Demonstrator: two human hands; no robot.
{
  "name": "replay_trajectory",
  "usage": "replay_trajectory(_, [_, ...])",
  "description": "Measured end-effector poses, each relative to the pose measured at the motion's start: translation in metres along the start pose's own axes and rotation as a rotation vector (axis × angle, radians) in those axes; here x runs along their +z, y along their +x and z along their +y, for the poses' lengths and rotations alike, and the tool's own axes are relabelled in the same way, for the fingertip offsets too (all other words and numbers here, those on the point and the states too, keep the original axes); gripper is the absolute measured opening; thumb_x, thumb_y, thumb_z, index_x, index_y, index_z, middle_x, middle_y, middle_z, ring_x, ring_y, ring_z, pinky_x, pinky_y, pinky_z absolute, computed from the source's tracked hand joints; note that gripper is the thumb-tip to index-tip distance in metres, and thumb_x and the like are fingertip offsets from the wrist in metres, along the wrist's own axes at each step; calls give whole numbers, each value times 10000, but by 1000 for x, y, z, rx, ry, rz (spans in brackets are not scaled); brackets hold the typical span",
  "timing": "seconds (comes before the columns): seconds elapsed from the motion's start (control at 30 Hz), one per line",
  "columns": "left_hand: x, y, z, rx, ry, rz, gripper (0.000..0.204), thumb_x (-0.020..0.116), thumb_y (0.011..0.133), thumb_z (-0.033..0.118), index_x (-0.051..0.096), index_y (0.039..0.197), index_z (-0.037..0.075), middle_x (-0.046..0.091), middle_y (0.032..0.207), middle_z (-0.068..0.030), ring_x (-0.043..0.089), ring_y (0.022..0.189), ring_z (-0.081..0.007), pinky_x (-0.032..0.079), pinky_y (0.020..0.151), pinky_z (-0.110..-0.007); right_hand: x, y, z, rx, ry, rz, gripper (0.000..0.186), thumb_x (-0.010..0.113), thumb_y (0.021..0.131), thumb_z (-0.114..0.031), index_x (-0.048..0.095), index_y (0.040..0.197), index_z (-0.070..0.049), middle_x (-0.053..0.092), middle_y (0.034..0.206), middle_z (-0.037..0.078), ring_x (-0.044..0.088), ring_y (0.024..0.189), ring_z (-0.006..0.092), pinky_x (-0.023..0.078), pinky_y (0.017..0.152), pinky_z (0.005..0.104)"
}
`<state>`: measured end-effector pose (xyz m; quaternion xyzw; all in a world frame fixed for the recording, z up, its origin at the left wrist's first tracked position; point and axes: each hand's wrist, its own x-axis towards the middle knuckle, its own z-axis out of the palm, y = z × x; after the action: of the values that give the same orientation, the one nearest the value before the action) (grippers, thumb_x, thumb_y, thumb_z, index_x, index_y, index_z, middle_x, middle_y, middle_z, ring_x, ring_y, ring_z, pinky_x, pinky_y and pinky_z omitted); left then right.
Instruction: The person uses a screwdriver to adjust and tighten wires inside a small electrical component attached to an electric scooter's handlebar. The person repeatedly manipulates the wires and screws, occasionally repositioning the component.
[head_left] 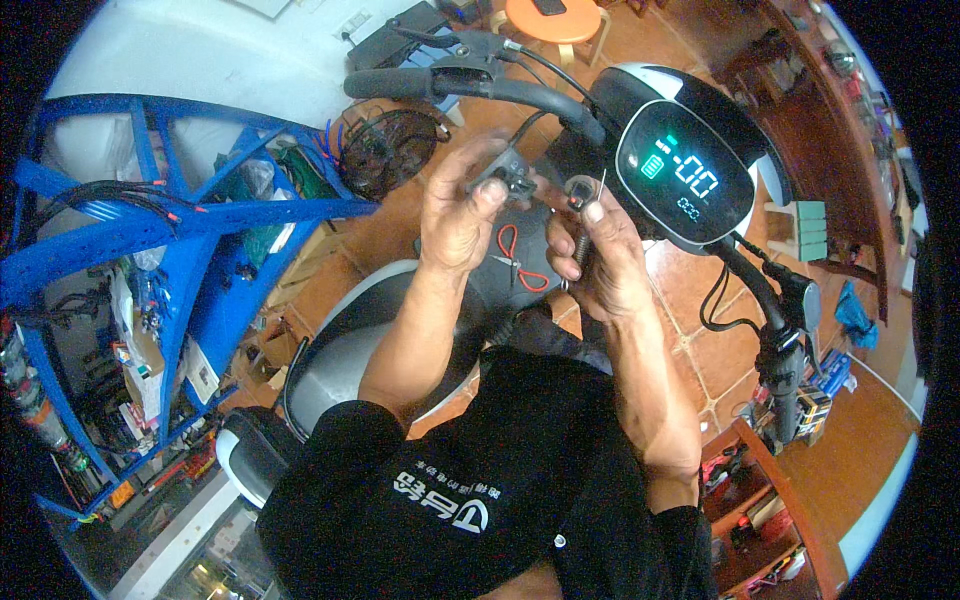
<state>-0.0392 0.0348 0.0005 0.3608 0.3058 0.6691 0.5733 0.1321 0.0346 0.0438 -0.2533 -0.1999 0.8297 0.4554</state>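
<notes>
A: Left to right, what's in the grips?
B: Left hand [455, 222]: thumb and fingers closed on a dark fitting [513, 172], held at the fingertips. A black cable [527, 128] shows just above that grip.
A: Between the grips?
B: Red-handled scissors [514, 262], lower down, below both sets of fingertips. Neither hand touches them.
A: Right side?
B: Right hand [607, 245]: thumb and finger pinched on a small dark piece [579, 193]. A thin bright pin [603, 180] stands up beside the thumb; can't tell what it belongs to. Coiled strand [582, 246] below the pinch, against the fingers. Lit display [685, 170] right of that grip.
A: Handling tips?
B: I'd keep the left hand as the fixed side, with slack in the cable. Make small moves with the right. Light pinch: the piece looks easy to drop. Keep the pin clear of the display, and the coil from snagging.
</notes>
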Motion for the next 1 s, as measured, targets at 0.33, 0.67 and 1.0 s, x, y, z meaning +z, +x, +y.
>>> replay_trajectory(0.33, [28,-1,20,-239,-377,204,376,533,970,321,534,1218,39,668,1033,-163,679,919,-298,599,743,-398,15,0,-11,-28,35,-35,326,596,944,-269,489,1162,-53,591,1195,160,474,671,105,377,488,193])
replay_trajectory(0.67, [51,4,33,-332,-308,347,341,489,986,404,585,1106,99,676,997,-79,662,910,-239,572,772,-392,21,2,-18,-77,6,5,313,572,949,-263,488,1165,-53,604,1218,192,441,588,87,352,445,200])
replay_trajectory(1.0, [67,9,40,-339,-168,383,351,488,981,440,576,1132,135,652,1049,-39,632,971,-233,533,810,-454,26,5,-24,-93,20,20,323,562,956,-291,493,1161,-51,577,1254,255,393,514,65,307,422,185])
